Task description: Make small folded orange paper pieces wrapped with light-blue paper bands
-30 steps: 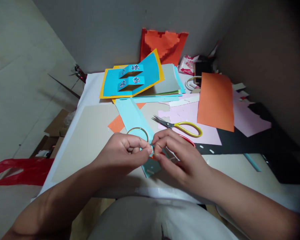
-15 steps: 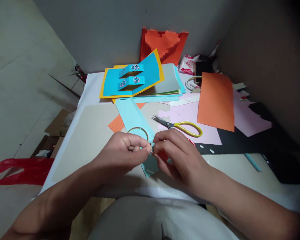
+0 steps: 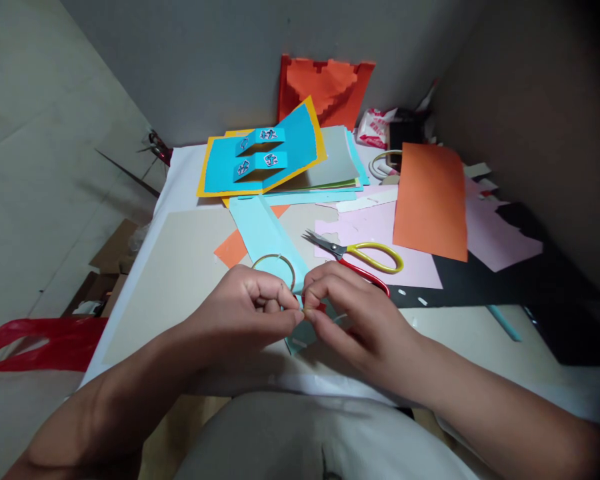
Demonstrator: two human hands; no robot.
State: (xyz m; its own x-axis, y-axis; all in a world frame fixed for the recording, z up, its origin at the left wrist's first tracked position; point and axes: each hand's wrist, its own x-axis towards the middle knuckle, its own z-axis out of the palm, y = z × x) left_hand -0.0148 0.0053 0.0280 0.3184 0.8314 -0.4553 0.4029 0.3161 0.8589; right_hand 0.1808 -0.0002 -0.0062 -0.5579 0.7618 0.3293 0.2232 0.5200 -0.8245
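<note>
From my remote station I'm looking down on a table (image 3: 183, 175) under a white cloth, with a beige board (image 3: 170, 287) on it. Farther off lie a blue pop-up card (image 3: 260, 157) and an orange sheet (image 3: 430, 200). Yellow scissors (image 3: 375, 257) sit beside red-handled scissors (image 3: 363, 272), and a tape roll (image 3: 273, 265) rests on a pale blue strip (image 3: 257, 230). Both hands are narrowly pinched, the left hand (image 3: 243, 317) and right hand (image 3: 363, 323) meeting at a teal scrap (image 3: 301, 335) (anything finer between the fingertips is too small for me to tell).
</note>
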